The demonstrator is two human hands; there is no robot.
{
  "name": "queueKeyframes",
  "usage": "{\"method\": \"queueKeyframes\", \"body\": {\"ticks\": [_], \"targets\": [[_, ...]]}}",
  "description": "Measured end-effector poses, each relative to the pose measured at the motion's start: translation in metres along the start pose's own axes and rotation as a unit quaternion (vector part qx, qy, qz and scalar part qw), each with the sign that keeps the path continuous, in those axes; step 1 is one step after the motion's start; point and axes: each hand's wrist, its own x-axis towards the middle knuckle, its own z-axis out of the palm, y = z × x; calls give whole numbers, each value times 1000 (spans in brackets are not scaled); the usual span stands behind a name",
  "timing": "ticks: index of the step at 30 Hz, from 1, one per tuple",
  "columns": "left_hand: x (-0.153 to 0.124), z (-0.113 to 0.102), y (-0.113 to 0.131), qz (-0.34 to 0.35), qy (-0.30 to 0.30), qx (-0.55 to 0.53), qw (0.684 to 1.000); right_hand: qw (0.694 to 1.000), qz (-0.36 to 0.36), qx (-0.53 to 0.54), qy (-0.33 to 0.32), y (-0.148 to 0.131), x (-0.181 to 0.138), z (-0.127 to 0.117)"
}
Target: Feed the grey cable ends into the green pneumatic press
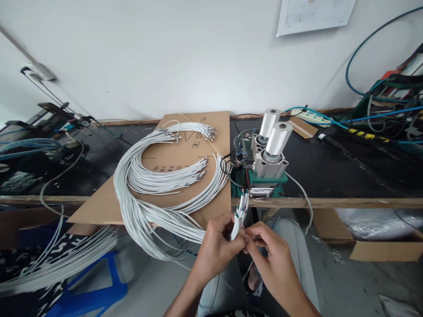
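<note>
Gripping a bundle of white cables (165,220) just below its ends, the left hand (216,246) is closing firmly round it, low and in front of the worktop's (346,176) front edge. The right hand (271,253) is meeting it from the right, thumb and fingertips pinching at the same bundle where the left fingers leave off. The cable ends (242,207) are standing upright above both hands, showing short coloured cores, and are reaching up to the front edge just before the press (267,165).

The rest of the bundle is trailing left from the left hand, hanging over the front edge and looping back up onto a cardboard (198,132) sheet lying on the worktop; further cables are fanning out in arcs across it, tips pointing right. A separate bunch (66,259) is lying at lower left, beside a blue stool (99,290).

The press is standing at the front edge, just right of the cardboard, its two ribbed cylinders (274,132) rising upright. A power strip (310,116) is lying at the rear edge behind it. Blue hoses (380,114) are crossing the far right corner.
</note>
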Motion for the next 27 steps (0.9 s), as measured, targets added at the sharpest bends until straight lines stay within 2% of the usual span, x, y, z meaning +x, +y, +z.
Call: {"method": "queueKeyframes", "body": {"ticks": [6, 14, 18, 20, 23, 27], "targets": [[1, -1, -3, 8, 2, 50, 999, 994, -54, -91, 0, -5, 1, -4], [2, 8, 12, 21, 28, 115, 993, 976, -141, -168, 6, 0, 0, -7], [5, 13, 10, 18, 36, 132, 990, 974, -144, -177, 0, 6, -2, -10], [6, 13, 7, 15, 33, 127, 991, 985, -114, -132, 8, 7, -2, -11], [6, 9, 4, 5, 15, 99, 995, 1000, -14, 22, 13, 7, -1, -8], [7, 5, 3, -11, -4, 66, 998, 967, 96, 235, 13, 11, -2, 4]]}}
